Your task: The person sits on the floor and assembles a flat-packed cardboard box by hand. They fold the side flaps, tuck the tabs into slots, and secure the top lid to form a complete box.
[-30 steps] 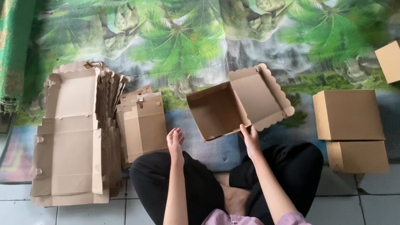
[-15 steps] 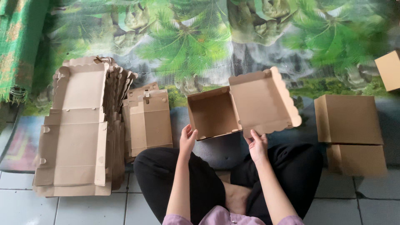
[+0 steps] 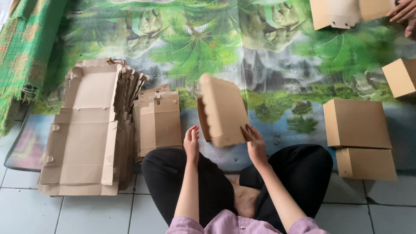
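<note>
A: Holding the brown box [image 3: 223, 110] out over the mat [image 3: 268, 65], in the middle, with only the right hand [image 3: 255, 145] pinching its near edge.

B: And the left hand [image 3: 191, 143]?

A: Open, just beside it, touching nothing. The lid might flop, or the box could slip from that small pinch.
</note>
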